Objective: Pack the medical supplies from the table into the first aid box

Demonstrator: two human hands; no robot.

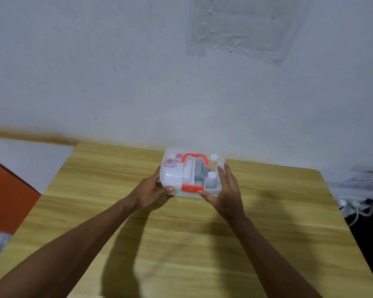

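Hands (pixel 190 190) around first aid box (pixel 192 171)

The single head-worn camera looks forward and down, at arm's length, over the pale wooden table (pixel 181 244) toward the grey-white wall (pixel 116 72).

Two bare arms, nothing worn

The left hand (pixel 152 190) and right hand (pixel 225 193) carry no rings, gloves or watch; both forearms run uncovered to the frame's bottom edge, with no sleeve showing.
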